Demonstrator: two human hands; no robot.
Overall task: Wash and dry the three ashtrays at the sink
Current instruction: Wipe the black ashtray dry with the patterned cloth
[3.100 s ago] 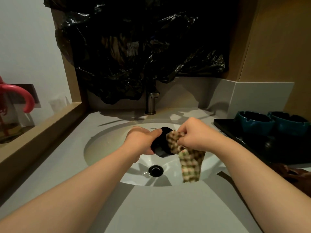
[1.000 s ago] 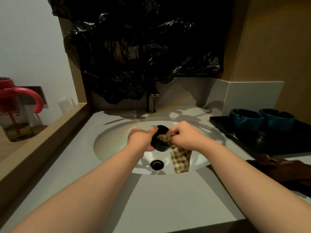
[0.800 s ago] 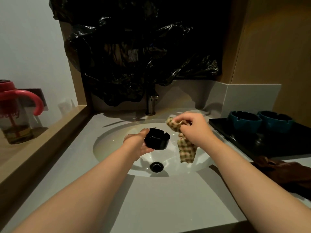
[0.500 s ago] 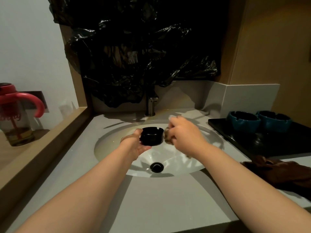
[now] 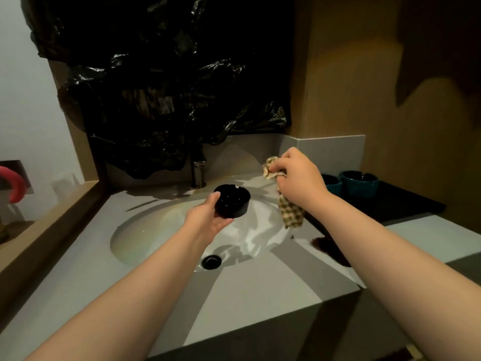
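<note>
Evidently the left hand [image 5: 208, 222] grips the black ashtray [image 5: 232, 201] upright over the sink [image 5: 145, 230], likely so drips fall in. The right hand [image 5: 299, 178] clutches the checked cloth [image 5: 290, 212] near two teal ashtrays [image 5: 360, 182] at the right edge of the worktop [image 5: 260, 295].

One black ashtray [image 5: 232, 201], two teal ashtrays [image 5: 331, 185] [image 5: 360, 183], one checked cloth [image 5: 290, 212], one tap [image 5: 199, 174], two hands [image 5: 208, 220] [image 5: 296, 175].

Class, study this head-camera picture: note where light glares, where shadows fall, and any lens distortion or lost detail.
Head view: dim warm light, brightest glare on the basin beneath the black ashtray. Head view: arm shadows fan across the counter. Head view: the wide lens stretches the forearms toward the corners; the black plastic sheet loses detail except highlights.
</note>
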